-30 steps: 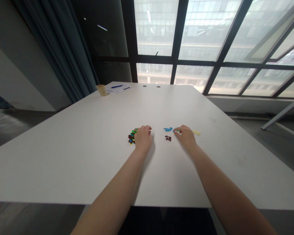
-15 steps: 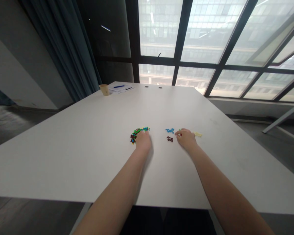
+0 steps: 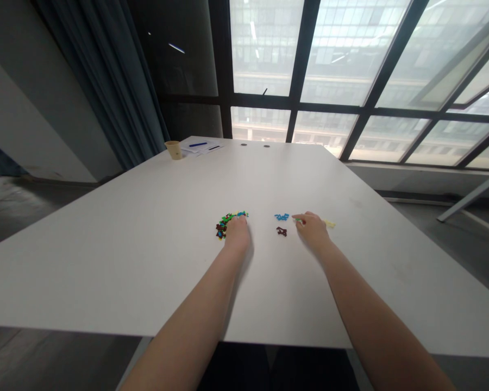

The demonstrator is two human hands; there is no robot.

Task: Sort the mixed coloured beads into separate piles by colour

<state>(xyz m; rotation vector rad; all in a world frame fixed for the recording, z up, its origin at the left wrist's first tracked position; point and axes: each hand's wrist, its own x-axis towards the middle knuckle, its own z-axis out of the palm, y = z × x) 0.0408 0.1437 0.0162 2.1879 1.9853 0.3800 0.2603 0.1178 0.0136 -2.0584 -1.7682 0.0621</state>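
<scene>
In the head view, just left of centre, the left hand (image 3: 237, 233) curls over the mixed pile (image 3: 221, 227); its grip is hidden. Right of centre, the right hand (image 3: 311, 225) stretches a finger near the blue pieces (image 3: 281, 216), beside a green piece (image 3: 298, 220); I can't tell whether it's held. Better pinch singly, knuckles clear of neighbours.

1. The left hand (image 3: 238, 233) is at a multicoloured pile of small pieces (image 3: 220, 228).
2. The right hand (image 3: 311, 227) sits between blue pieces (image 3: 282, 217) and pale yellow pieces (image 3: 331, 224).
3. Dark brown pieces (image 3: 282, 232) lie near the blue.
4. A tan cup (image 3: 173, 150) stands beside papers (image 3: 193, 149).
</scene>
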